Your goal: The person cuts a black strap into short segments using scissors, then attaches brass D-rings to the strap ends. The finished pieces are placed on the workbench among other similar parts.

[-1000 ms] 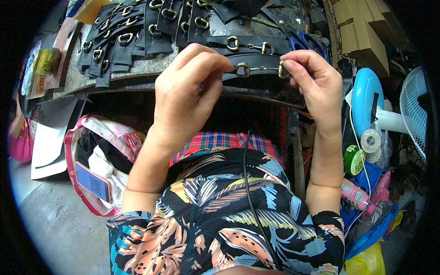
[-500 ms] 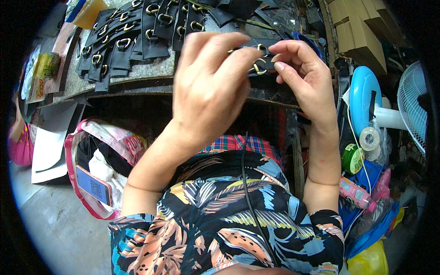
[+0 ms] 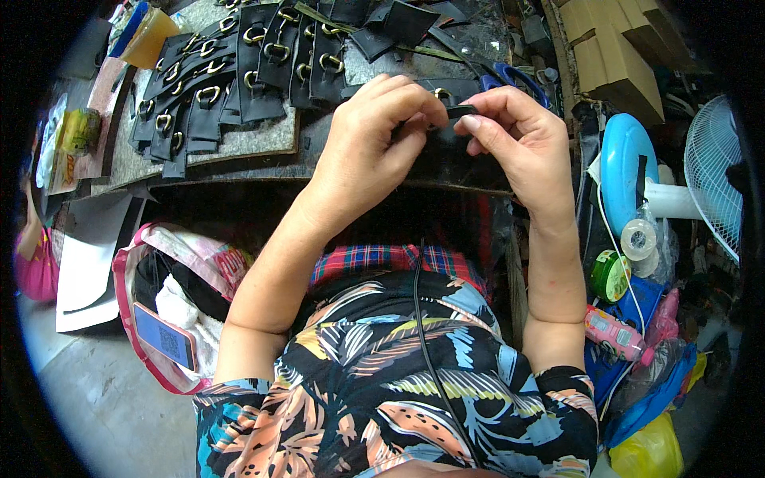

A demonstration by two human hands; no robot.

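Above the near edge of the bench, a short black strap [image 3: 460,111] stretches between my two hands. My left hand [image 3: 368,147] pinches its left end, and the curled fingers hide part of it. The thumb and forefinger of my right hand [image 3: 526,139] close on the other end. A gold D-ring [image 3: 441,93] shows beside my left fingertips; I cannot tell whether it sits on the held strap or on a piece behind. Left of my hands, several black strap pieces with gold D-rings [image 3: 209,97] lie overlapping on a pale board [image 3: 275,137].
Blue-handled scissors [image 3: 518,78] lie beyond my right hand, near loose black pieces [image 3: 398,28]. Cardboard boxes [image 3: 610,72] and a white fan [image 3: 709,187] stand at right. A bag [image 3: 131,295] holding a phone [image 3: 165,334] sits lower left.
My left hand has moved down and away from in front of the rings, and its fingers have closed on the strap. My right hand keeps its pinch, shifted slightly left.
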